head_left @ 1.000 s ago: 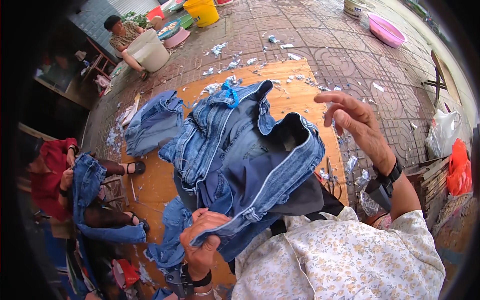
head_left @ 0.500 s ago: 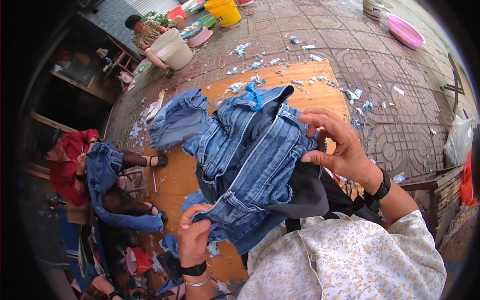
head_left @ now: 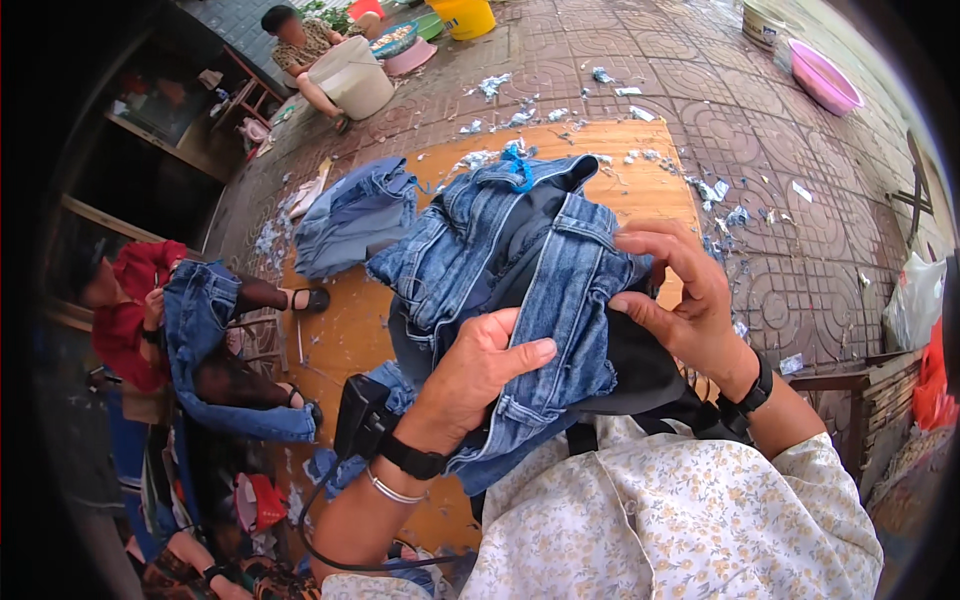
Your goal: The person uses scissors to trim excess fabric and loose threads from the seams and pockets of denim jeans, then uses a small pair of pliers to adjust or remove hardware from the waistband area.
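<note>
A pair of blue jeans with dark lining lies bunched in front of me, its waistband running up toward the far side. My left hand grips the waistband near its middle, thumb on the outer face and the other fingers hidden inside. At the right edge of the jeans, my right hand pinches the denim between thumb and curled fingers. A bright blue tie is knotted at the far end of the waistband. Beyond to the left, another folded pair of jeans rests on the wooden board.
A person in red at the left holds jeans. Another crouches by a white bucket at the back. Scraps of thread and cloth litter the board and paving. A pink basin stands far right, a plastic bag nearer.
My left hand has shifted from the near end of the waistband up and right to its middle. The right hand keeps its hold on the right edge.
</note>
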Demonstrator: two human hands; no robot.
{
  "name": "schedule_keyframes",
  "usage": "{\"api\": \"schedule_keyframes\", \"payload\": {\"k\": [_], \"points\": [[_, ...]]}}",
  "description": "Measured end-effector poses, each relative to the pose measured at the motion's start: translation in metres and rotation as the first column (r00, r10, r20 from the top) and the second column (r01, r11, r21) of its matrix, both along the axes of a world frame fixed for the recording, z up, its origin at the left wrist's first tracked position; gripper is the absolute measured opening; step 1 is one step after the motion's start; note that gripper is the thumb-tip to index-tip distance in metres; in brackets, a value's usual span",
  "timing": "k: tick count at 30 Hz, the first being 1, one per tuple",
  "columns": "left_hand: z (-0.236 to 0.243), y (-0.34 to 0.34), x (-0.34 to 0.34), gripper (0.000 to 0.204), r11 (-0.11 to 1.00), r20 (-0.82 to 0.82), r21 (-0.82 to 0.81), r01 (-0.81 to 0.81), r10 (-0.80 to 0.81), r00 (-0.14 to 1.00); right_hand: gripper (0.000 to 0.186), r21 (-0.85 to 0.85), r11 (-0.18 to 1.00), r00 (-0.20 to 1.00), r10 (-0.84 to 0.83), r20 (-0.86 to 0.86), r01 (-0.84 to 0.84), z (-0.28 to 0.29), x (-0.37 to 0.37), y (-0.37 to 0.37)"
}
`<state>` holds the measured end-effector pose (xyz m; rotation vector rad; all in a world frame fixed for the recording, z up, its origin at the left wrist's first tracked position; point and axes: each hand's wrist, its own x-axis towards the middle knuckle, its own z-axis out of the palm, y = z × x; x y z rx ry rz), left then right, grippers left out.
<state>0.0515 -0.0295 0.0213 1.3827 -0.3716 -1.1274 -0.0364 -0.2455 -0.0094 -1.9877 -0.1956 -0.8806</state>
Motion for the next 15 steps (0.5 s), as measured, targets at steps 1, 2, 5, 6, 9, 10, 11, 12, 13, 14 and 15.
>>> {"api": "schedule_keyframes", "payload": {"k": [1,2,5,6,9,10,11,12,13,14,15], "points": [[-0.005,0.000,-0.005,0.031,0.992,-0.122,-0.085,-0.090,0.079,0.989,0.031,-0.015,0.997,0.997,-0.069,0.041,0.069,-0.001,-0.003,0.001],[-0.005,0.000,-0.009,0.028,0.985,-0.144,-0.108,-0.133,0.117,0.983,0.026,0.021,0.999,0.999,-0.048,0.018,0.048,-0.003,-0.008,0.001],[0.000,-0.003,-0.021,0.022,0.957,-0.211,-0.166,-0.238,0.201,0.956,0.016,0.081,0.997,0.997,0.012,-0.078,-0.005,-0.006,-0.027,0.004],[-0.001,-0.002,-0.025,0.022,0.953,-0.167,-0.169,-0.250,0.222,0.960,0.018,0.079,0.990,0.976,0.126,-0.177,-0.114,-0.002,-0.029,0.006],[-0.002,0.001,-0.035,0.022,0.941,-0.068,-0.177,-0.289,0.282,0.957,0.025,0.210,0.917,0.815,0.397,-0.422,-0.338,0.001,-0.027,0.015],[-0.001,0.001,-0.038,0.022,0.935,-0.057,-0.177,-0.307,0.302,0.952,0.025,0.239,0.899,0.807,0.435,-0.400,-0.366,-0.006,-0.026,0.017],[0.001,0.002,-0.042,0.022,0.929,-0.046,-0.177,-0.324,0.322,0.946,0.025,0.267,0.880,0.797,0.472,-0.377,-0.394,-0.017,-0.024,0.019],[0.000,0.001,-0.042,0.021,0.924,-0.036,-0.179,-0.339,0.338,0.940,0.025,0.292,0.860,0.788,0.504,-0.354,-0.419,-0.022,-0.022,0.021],[-0.001,0.002,-0.042,0.022,0.917,-0.080,-0.190,-0.351,0.341,0.937,0.028,0.305,0.864,0.792,0.494,-0.358,-0.400,-0.022,-0.023,0.022],[-0.003,0.003,-0.041,0.022,0.910,-0.125,-0.200,-0.363,0.344,0.931,0.028,0.306,0.864,0.789,0.495,-0.365,-0.400,-0.021,-0.023,0.022],[-0.005,0.004,-0.040,0.023,0.903,-0.166,-0.208,-0.375,0.346,0.924,0.029,0.308,0.862,0.785,0.498,-0.369,-0.402,-0.020,-0.024,0.021]]}}
